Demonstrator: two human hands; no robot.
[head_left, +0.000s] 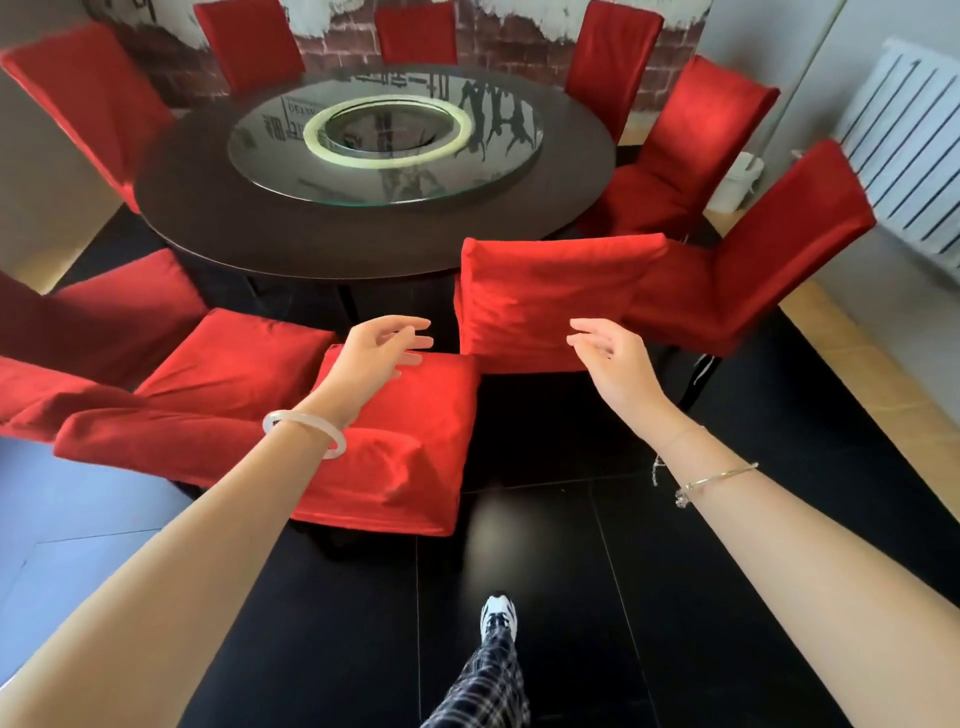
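Note:
A red-covered chair (545, 291) stands with its back toward me at the near edge of a round dark table (218, 223). My left hand (376, 353) is stretched forward with relaxed fingers, over the seat of another red chair (405, 441) that is pulled out and turned sideways. My right hand (615, 361) is also out in front, fingers loose, in front of the lower right part of the chair back; I cannot tell whether it touches the cover. Neither hand holds anything.
A glass turntable (260, 156) lies on the table. Several more red chairs ring it, including one at right (753, 270) and one at left (130, 322). A white radiator (904, 145) and a white bin (740, 182) stand at right. The floor is black tile (597, 545).

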